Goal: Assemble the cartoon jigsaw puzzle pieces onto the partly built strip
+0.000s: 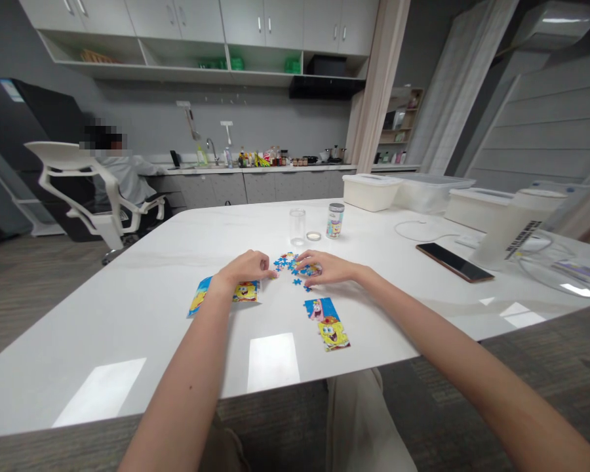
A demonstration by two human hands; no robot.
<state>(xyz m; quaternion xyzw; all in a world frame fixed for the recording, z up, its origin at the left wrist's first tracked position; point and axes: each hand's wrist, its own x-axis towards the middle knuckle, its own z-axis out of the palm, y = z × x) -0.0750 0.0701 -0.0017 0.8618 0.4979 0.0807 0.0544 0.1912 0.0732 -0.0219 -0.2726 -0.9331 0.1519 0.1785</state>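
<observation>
A loose pile of small blue and multicoloured jigsaw pieces (286,261) lies on the white table between my hands. At its left edge is my left hand (250,267), fingers curled and thumb stretched out apart from them, with no piece clearly held. My right hand (324,267) reaches over the pile's right side with fingers apart, the lower fingertips at a loose blue piece. Nearer me lies a joined section of puzzle (330,326) showing a pink and a yellow cartoon figure. A printed cartoon picture (246,292) lies partly hidden under my left forearm.
Behind the pile stand a clear jar (297,227), a round lid (313,236) and a printed canister (335,221). To the right are a phone (454,261), a large bottle (514,229), cables and storage boxes (371,191). A person (122,177) sits at the back left.
</observation>
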